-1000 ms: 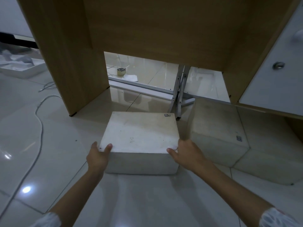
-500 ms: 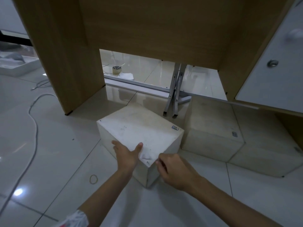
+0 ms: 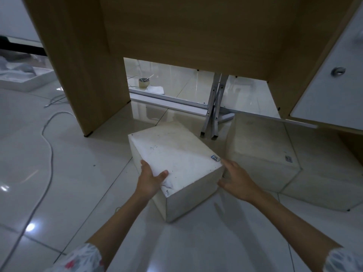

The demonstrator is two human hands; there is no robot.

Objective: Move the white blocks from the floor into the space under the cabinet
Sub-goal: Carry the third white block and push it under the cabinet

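A white block (image 3: 176, 156) rests on the tiled floor in front of the wooden cabinet (image 3: 176, 30), turned at an angle with one corner toward me. My left hand (image 3: 150, 179) grips its near left edge, thumb on the top face. My right hand (image 3: 235, 178) presses against its right side face near the labelled corner. A second white block (image 3: 261, 150) sits to the right, partly under the cabinet's white-fronted section (image 3: 330, 91). The open space under the cabinet (image 3: 149, 116) lies just beyond the held block.
Metal frame legs (image 3: 213, 112) stand at the back of the opening. A white cable (image 3: 48, 138) snakes over the floor at left. A small cup (image 3: 144, 83) sits behind the cabinet. A white tray (image 3: 25, 81) lies far left.
The block has been rotated from square-on to a diagonal position. My left hand moved along its near edge and my right hand shifted to the right side face.
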